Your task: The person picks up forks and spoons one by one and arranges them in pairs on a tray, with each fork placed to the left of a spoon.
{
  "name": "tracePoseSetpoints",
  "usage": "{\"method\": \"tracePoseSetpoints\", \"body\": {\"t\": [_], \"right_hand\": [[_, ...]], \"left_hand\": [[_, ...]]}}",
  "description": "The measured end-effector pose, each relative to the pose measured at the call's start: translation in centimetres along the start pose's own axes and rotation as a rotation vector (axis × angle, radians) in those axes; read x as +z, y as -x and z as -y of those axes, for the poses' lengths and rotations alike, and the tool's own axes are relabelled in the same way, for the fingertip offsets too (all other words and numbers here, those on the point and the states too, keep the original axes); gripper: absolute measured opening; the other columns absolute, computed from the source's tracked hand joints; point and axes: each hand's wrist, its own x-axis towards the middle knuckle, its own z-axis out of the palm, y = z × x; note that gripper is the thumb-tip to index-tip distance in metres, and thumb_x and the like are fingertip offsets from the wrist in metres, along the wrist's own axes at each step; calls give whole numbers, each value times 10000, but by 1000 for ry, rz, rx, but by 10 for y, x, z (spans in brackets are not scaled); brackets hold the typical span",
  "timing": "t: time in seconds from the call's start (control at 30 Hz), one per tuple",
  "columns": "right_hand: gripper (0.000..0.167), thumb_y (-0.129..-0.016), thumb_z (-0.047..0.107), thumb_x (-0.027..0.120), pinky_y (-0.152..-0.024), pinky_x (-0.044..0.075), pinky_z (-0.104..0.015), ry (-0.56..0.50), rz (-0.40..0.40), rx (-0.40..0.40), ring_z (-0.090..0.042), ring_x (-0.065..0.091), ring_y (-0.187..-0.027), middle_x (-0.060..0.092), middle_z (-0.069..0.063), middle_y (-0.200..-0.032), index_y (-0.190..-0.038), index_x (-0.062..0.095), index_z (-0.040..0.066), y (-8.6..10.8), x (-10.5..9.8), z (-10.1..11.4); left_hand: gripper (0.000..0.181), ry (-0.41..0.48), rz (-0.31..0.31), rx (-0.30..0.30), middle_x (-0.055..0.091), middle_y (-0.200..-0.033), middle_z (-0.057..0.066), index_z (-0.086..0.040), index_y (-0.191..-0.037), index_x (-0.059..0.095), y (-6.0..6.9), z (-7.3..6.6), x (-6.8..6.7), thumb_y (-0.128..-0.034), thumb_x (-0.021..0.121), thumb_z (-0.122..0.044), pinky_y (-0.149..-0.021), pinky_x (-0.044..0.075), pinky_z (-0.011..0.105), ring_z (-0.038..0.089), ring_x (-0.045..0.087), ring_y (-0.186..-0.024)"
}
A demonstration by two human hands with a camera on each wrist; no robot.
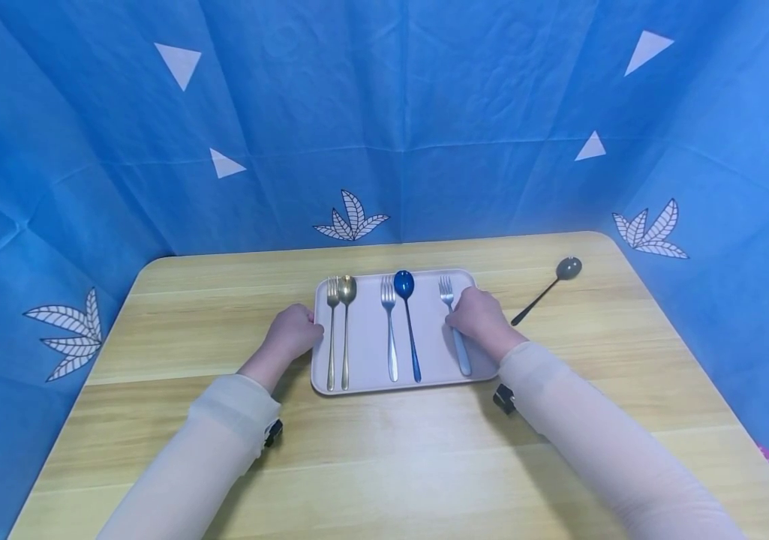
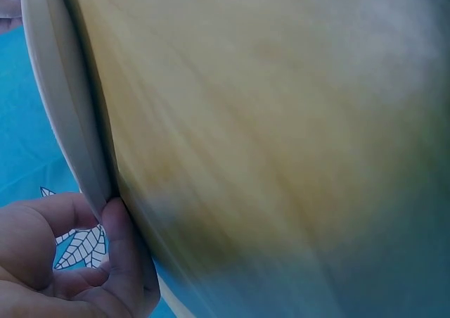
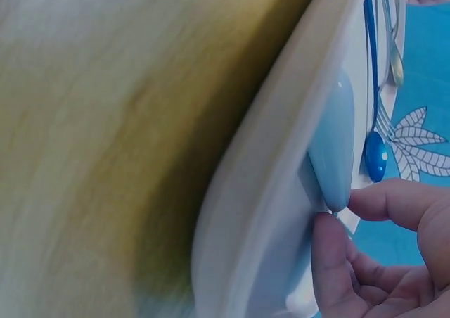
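Note:
A pale rectangular tray (image 1: 367,337) lies on the wooden table. My left hand (image 1: 295,330) pinches its left rim between thumb and fingers, as the left wrist view shows. Over the tray's right part, my right hand (image 1: 482,315) pinches a fork with a light blue handle (image 1: 460,352) between thumb and index finger. A gold fork (image 1: 332,330) and a gold spoon (image 1: 346,330) lie side by side at the tray's left. Near its middle are a silver fork (image 1: 390,330) and a blue spoon (image 1: 409,322).
A dark spoon (image 1: 546,289) lies slantwise on the table (image 1: 384,465), right of the tray. Blue cloth (image 1: 465,195) with white triangles and leaf prints hangs behind the table and along both sides.

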Motion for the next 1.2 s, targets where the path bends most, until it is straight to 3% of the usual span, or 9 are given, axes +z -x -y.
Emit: {"method": "tracePoseSetpoints", "body": {"t": [0.37,0.63,0.8,1.2], "right_hand": [[168,-856,171,683,-658,494,-346,-14,6,-21,-220,597,-676,641,-75,-708,-739,645,56,0,-8,-3],[360,-842,136,642,-507,393,-275,-12,38,-32,-116,384,-471,363,44,-490,-542,445,143,2,-23,-1],[390,-859,144,620,-470,332,-268,22,31,-41,-107,323,-461,326,51,-488,-528,413,154,2,-28,-2],[361,-849,122,578,-489,357,-288,25,45,-16,-127,368,-449,358,36,-482,-518,436,148,0,-42,-10]], "left_hand": [[249,7,1,3,360,-546,-10,-115,-608,427,-2,1,0,-835,514,-62,-479,327,290,164,374,-500],[254,0,2,6,353,-542,-12,-116,-602,420,-2,1,1,-831,516,-62,-481,324,289,162,368,-497],[275,-1,4,10,326,-525,-18,-121,-587,400,-2,2,0,-832,509,-63,-471,302,285,156,336,-480],[278,-1,4,15,328,-519,-19,-121,-576,405,-3,2,0,-825,514,-63,-469,305,286,159,344,-481]]}}
